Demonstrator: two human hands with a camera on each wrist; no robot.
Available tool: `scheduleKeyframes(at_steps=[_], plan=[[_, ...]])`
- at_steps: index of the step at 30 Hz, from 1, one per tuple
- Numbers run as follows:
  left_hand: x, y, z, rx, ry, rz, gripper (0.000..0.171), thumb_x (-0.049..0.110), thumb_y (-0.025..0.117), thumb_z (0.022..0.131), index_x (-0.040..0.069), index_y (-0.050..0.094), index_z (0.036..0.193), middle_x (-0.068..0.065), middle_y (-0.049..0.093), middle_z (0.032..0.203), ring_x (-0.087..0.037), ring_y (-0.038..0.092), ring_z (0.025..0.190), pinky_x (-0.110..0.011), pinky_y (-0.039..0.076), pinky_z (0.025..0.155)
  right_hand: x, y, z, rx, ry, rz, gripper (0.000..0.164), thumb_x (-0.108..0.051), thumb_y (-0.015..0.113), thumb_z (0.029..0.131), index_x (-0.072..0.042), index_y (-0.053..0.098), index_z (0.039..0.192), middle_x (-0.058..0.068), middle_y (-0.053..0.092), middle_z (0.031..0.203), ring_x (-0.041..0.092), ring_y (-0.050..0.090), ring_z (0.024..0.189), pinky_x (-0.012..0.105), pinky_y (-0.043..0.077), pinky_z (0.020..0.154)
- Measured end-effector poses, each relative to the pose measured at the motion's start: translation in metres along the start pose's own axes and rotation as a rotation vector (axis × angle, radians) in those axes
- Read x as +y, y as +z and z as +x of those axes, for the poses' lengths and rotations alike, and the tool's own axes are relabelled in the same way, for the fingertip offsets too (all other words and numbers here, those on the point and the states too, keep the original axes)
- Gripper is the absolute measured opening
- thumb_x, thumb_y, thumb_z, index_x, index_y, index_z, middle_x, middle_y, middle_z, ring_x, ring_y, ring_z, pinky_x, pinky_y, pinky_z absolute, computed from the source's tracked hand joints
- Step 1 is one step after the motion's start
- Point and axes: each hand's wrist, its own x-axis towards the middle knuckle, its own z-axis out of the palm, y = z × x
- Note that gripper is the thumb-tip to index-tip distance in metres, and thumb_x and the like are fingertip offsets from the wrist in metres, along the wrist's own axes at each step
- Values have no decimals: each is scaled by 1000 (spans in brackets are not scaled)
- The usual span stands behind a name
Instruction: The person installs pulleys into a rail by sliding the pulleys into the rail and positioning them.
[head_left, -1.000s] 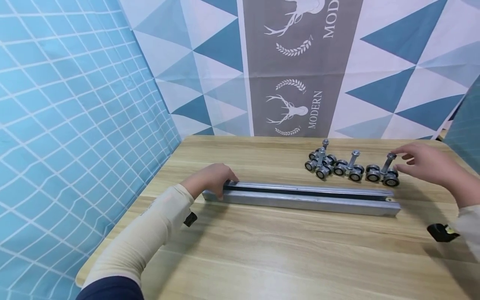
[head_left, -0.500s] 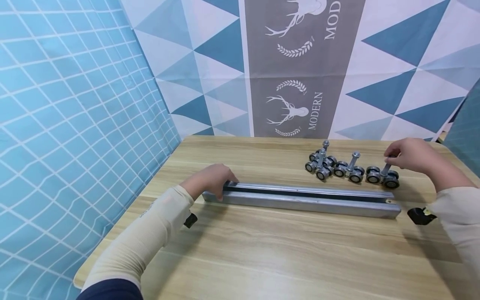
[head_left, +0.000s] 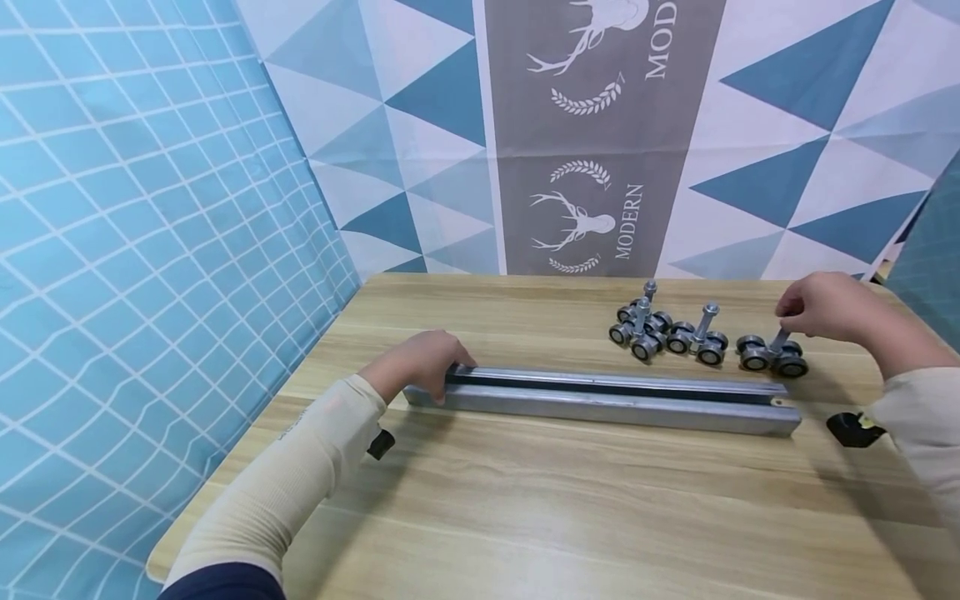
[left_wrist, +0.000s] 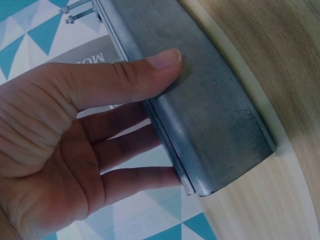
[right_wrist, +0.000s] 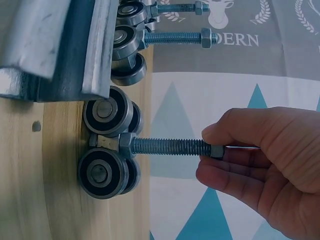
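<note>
Working over a pale wood-grain table, wearing a cream sleeve on each forearm. Holding the left end of a slotted metal rail with the left hand, pressing the thumb against the near wall and reaching the other fingers across the top; seeing the rail lying crosswise on the table, slot upward. Pinching, between thumb and bent fingers of the right hand, the upper end of a bolt on a four-wheeled trolley, just beyond the rail's right end, with the wheels down at the table. Facing three more trolleys farther left: one near the pinched one, then two close together, overlapping in view. Facing, farther back, a backdrop of blue and white triangles with a grey panel printed MODERN.
</note>
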Motion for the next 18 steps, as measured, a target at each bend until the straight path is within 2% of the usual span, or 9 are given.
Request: scheduleKeyframes(at_steps=[6, 18], plan=[[1, -1, -1, 9, 1, -8, 69, 4, 92, 60, 11, 67, 125, -3, 67, 121, -22, 62, 108, -38, 47, 96, 4, -1, -7, -7, 15, -24, 10, 1, 66, 83, 10, 68, 87, 7, 64, 73, 20, 58, 63, 44, 50, 58], [0, 2, 0, 13, -11, -17, 70, 3, 91, 60, 12, 68, 125, -3, 67, 121, -21, 62, 107, -37, 48, 95, 8, -8, -30, 39, 43, -79, 9, 2, 67, 81, 10, 66, 82, 7, 60, 70, 21, 54, 61, 45, 49, 58]])
